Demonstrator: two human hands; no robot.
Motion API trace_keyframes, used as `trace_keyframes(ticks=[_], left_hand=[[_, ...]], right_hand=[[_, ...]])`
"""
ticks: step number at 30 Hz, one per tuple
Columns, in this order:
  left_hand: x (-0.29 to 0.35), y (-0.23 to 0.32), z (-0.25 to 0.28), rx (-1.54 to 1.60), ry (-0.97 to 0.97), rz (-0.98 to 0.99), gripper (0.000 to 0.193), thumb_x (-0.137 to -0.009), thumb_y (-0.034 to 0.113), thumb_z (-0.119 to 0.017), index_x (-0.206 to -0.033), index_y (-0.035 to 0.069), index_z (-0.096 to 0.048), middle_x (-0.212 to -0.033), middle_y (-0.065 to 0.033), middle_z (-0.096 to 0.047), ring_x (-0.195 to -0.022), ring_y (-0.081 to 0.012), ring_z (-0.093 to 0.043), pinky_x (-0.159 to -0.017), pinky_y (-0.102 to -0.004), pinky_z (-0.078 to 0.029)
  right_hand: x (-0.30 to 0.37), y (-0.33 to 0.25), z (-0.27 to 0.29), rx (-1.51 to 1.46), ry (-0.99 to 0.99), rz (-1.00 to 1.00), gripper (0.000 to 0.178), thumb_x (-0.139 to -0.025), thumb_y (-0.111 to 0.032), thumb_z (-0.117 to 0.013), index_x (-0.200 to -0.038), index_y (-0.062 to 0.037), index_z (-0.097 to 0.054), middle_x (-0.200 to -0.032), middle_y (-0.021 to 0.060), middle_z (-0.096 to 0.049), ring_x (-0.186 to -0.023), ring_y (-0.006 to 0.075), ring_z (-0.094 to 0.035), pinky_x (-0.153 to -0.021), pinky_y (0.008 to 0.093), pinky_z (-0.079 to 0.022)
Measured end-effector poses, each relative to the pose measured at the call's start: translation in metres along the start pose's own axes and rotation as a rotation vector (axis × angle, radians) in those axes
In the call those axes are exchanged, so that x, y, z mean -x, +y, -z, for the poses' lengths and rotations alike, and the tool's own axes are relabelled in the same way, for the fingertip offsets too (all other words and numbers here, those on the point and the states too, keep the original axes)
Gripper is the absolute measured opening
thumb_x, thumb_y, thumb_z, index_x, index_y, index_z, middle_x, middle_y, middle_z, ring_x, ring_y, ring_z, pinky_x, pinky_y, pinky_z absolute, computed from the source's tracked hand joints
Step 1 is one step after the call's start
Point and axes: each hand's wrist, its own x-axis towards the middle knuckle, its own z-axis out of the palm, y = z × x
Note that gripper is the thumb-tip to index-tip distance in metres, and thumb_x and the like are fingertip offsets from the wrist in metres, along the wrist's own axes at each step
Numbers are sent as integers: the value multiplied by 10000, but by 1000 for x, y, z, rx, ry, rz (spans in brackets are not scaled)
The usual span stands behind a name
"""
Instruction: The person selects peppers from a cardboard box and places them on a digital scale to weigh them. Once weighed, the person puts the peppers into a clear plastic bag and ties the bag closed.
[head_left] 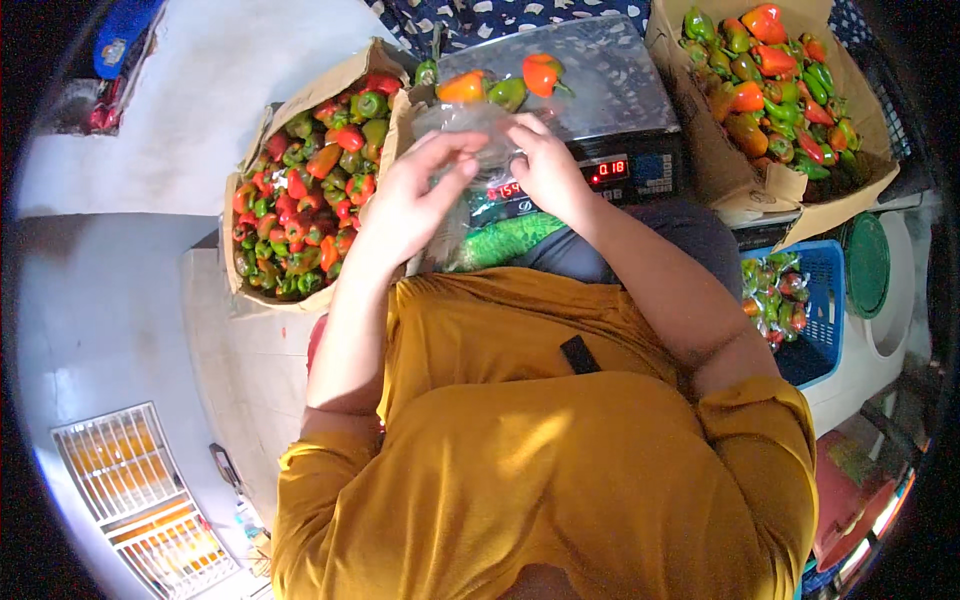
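My left hand (418, 190) reaches in front of the scale, its thumb and fingers apart beside a clear plastic bag (487, 122). My right hand (550, 172) has its bent fingers closed at the bag's right edge. Behind the bag, an orange pepper (462, 88), a green pepper (508, 95) and a red-orange pepper (541, 74) lie at the near left of the metal weighing plate (620, 90). Part of the scale's lit red display (607, 171) is hidden by my right hand and wrist.
A cardboard box (237, 270) full of red and green peppers stands at left, another box (860, 190) of peppers at far right. A blue basket (828, 310) with bagged peppers sits below it. Green netting (510, 243) lies near my lap.
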Motion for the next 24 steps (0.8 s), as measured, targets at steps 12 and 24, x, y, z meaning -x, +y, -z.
trace_keyframes(ticks=[12, 24], left_hand=[[-83, -12, -42, -161, 165, -122, 280, -871, 209, -592, -1087, 32, -617, -1008, -110, -659, -947, -233, -626, -824, -322, -480], [-154, -36, -89, -876, -8, -58, 484, -829, 431, -623, -1197, 134, -520, -1103, -153, -609, -1011, -250, -596, -927, -480, -380]], right_hand=[[16, -10, -23, 13, -277, 109, 277, -788, -160, -601, -1053, -81, -621, -1061, 155, -615, -903, 344, -607, -779, 432, -499], [18, -3, -22, 36, -376, -15, 173, -726, 1, -566, -889, -18, -621, -900, 194, -622, -861, 373, -603, -740, 435, -498]])
